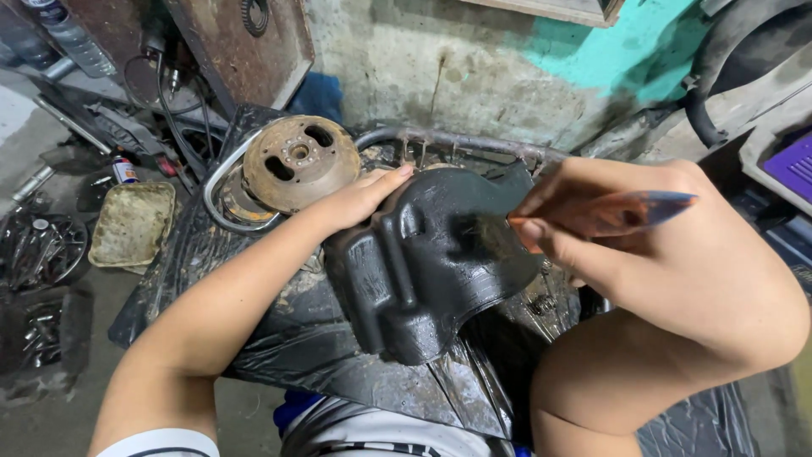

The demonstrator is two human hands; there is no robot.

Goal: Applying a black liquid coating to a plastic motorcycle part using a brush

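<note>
Left hand point(359, 201) steadies the black cover point(427, 258); right hand point(609, 233), grip closed on the brush point(605, 213). Work bristles just beyond the grip, strokes short.

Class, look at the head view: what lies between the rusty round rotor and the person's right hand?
The black cover, steadied by the left hand, lies between rotor and right hand, seen in the head view.

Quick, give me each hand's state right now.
Left hand: open, flat on the black cover.
Right hand: closed on an orange-handled brush, its bristles against that cover.
</note>
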